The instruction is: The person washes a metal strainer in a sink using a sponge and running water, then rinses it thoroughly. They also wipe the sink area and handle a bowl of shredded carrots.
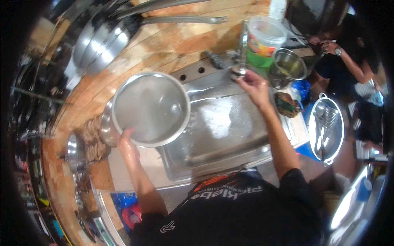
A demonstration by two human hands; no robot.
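My left hand [128, 145] grips the near rim of a round stainless steel bowl [150, 108], tilted so that its inside faces me. Its inner surface is shiny and blurred; I cannot tell if water lies in it. The bowl is over the left end of a steel sink [221, 143]. At the back right of the sink, my right hand [254, 85] has its fingers closed round the base of a metal tap [243, 51], on what looks like its knob. The fingers partly hide that knob.
Behind the tap stand a clear plastic tub [266, 35] with green contents and a metal container [289, 65]. A blue bin [308, 137] with utensils is at the right. Large pots [98, 47] hang at the upper left. Another person [355, 67] is at the far right.
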